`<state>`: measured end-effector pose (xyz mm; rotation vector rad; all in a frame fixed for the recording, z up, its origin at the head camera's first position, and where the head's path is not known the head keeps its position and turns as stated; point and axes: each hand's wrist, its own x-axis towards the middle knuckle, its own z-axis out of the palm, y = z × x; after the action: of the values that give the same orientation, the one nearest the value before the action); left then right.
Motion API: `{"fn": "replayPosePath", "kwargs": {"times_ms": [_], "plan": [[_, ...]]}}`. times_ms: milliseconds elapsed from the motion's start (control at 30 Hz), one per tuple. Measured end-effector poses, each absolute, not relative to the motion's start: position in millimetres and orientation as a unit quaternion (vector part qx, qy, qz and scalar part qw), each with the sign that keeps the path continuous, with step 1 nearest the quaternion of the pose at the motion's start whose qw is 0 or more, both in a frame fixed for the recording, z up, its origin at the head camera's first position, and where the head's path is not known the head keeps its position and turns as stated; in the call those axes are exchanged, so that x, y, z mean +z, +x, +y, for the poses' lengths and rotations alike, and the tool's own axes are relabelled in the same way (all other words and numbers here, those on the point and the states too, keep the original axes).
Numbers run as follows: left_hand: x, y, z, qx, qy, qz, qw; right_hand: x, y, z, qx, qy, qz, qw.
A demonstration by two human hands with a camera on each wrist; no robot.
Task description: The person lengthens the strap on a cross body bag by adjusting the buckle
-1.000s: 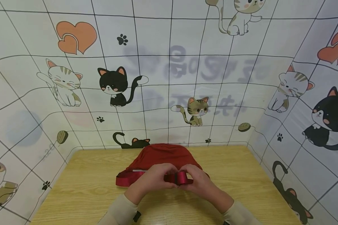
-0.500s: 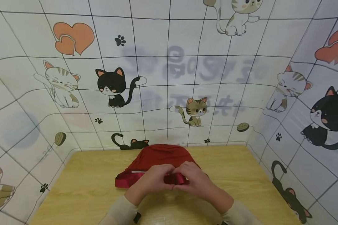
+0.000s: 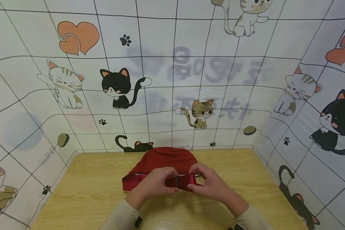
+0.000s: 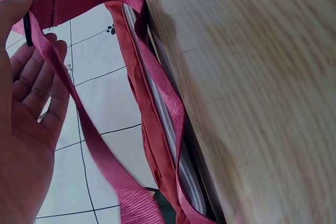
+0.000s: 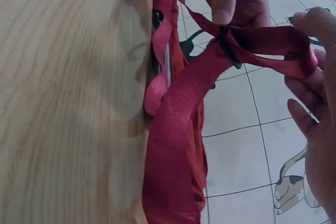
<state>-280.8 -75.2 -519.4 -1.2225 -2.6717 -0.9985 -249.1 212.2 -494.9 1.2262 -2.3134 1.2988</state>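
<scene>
A red waist bag (image 3: 168,158) with a crimson webbing strap (image 3: 134,182) stands at the back of the wooden table. My left hand (image 3: 154,182) pinches the strap beside a black strap slider (image 5: 229,47), thumb on top in the right wrist view. In the left wrist view the other fingers (image 4: 44,85) of that hand extend below the webbing. Right of the slider the strap doubles back in a loop (image 5: 289,64). My right hand (image 3: 211,182) pinches the bend of this loop between thumb and fingers. Long strap lengths hang from the slider in both wrist views.
The light wooden table (image 3: 89,191) extends in front of the bag and to both sides. Behind it and at both sides rises a white gridded cloth (image 3: 161,73) printed with cats. A silver zipper (image 4: 157,93) runs along the bag.
My right hand first moves in against the left, then draws back to the right with the loop, leaving a wider gap between the hands. The left hand keeps its grip; the bag stays about in place.
</scene>
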Motion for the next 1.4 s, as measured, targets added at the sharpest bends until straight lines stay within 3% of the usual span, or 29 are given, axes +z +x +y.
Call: {"fn": "replayPosePath", "kwargs": {"times_ms": [200, 400, 567, 867, 1133, 1400], "plan": [[-518.7, -281.2, -74.1, -0.312, -0.4, -0.862, 0.026, -485.6, -246.6, 205.1, 0.304, 0.411, -0.848, 0.139], [-518.7, -281.4, -71.8, -0.297, -0.403, -0.865, 0.031, -478.5, -242.0, 182.2, 0.12, 0.384, -0.906, 0.135], [-519.8, -281.1, -71.0, -0.296, -0.402, -0.866, 0.027, -479.7, -241.2, 174.1, 0.042, 0.391, -0.903, 0.175], [-521.0, -281.6, -76.0, -0.303, -0.395, -0.867, 0.026, -477.9, -243.1, 183.8, 0.182, 0.351, -0.91, 0.125], [-522.1, -282.7, -82.5, -0.306, -0.374, -0.875, 0.025, -475.2, -245.6, 212.3, 0.335, 0.361, -0.862, 0.119], [-522.6, -282.5, -84.8, -0.306, -0.367, -0.878, 0.028, -475.3, -248.5, 224.9, 0.365, 0.373, -0.848, 0.091]]}}
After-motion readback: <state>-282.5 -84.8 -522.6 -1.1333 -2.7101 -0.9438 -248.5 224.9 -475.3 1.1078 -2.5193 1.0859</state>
